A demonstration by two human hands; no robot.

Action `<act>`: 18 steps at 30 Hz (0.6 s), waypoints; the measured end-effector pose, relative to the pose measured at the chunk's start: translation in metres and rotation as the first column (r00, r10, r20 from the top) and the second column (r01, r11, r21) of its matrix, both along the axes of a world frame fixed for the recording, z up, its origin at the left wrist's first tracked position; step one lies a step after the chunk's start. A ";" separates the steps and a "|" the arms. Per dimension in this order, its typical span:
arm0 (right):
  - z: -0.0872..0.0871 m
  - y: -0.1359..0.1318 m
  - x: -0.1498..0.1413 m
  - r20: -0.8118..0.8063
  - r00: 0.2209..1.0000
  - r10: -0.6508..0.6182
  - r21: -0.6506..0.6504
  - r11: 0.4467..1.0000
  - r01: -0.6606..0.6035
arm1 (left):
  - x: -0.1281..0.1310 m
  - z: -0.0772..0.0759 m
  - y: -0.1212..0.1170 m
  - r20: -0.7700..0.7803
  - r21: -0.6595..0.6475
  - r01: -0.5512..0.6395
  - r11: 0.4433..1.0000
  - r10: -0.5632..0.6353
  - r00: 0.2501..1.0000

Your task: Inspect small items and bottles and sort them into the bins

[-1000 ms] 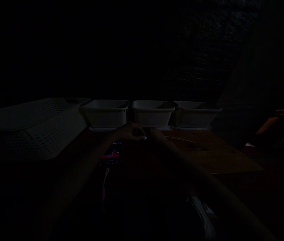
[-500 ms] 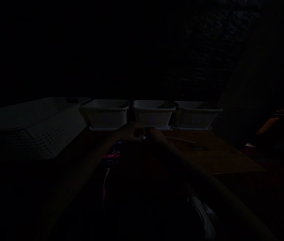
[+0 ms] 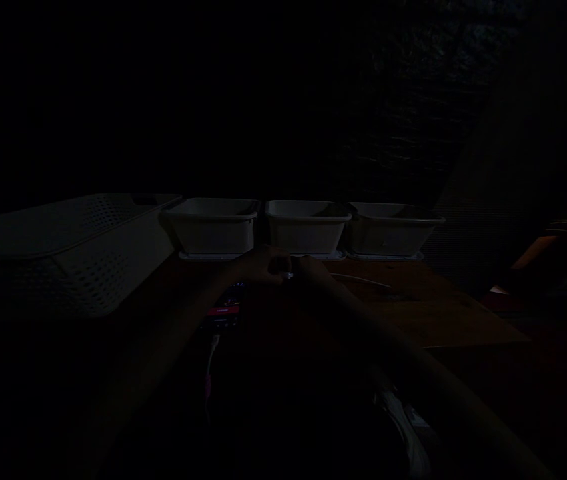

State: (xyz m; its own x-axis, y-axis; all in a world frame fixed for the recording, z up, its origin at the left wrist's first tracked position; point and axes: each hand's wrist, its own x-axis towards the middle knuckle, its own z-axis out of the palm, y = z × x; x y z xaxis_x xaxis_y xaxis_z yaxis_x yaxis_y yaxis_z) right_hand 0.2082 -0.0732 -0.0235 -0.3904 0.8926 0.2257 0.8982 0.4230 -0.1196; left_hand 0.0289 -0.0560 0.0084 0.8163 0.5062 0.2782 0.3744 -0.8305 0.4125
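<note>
The view is very dark. My left hand (image 3: pixel 264 264) is closed with its fingers curled around a small pale piece (image 3: pixel 288 275), whose kind I cannot make out. Right beside it, my right hand (image 3: pixel 309 268) is closed too, its fingers mostly in shadow, so what they grip is hidden. A thin white cord (image 3: pixel 363 279) lies on the wooden table (image 3: pixel 443 317) and runs to the right from behind my right hand. Below my left wrist lies a phone (image 3: pixel 223 312) with its screen lit, and a white cable (image 3: pixel 211 357) is at its near end.
Three pale plastic tubs (image 3: pixel 216 230) stand in a row along the back of the table. A large perforated basket (image 3: pixel 128 267) is at the left. Something whitish and crumpled (image 3: pixel 403 427) shows at the lower right, below my right forearm.
Both hands stay almost in place. The small pale piece between them has shifted slightly to the right, and less of it shows.
</note>
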 end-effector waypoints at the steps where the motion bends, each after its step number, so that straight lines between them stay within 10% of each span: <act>1: 0.000 0.001 0.000 0.000 1.000 0.000 0.007 1.000 0.000 | 0.000 0.000 0.000 0.001 -0.009 -0.002 1.000 0.002 1.000; 18: 0.006 -0.007 0.001 -0.034 0.999 0.025 0.009 1.000 -0.025 | 0.001 0.001 0.000 -0.006 -0.009 -0.010 1.000 0.010 1.000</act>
State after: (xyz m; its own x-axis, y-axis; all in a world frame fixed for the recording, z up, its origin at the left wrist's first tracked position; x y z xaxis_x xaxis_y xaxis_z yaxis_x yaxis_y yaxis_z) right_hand 0.2091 -0.0798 -0.0175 -0.4046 0.8805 0.2470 0.8828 0.4466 -0.1460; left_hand 0.0297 -0.0562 0.0095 0.8129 0.5165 0.2692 0.3848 -0.8232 0.4174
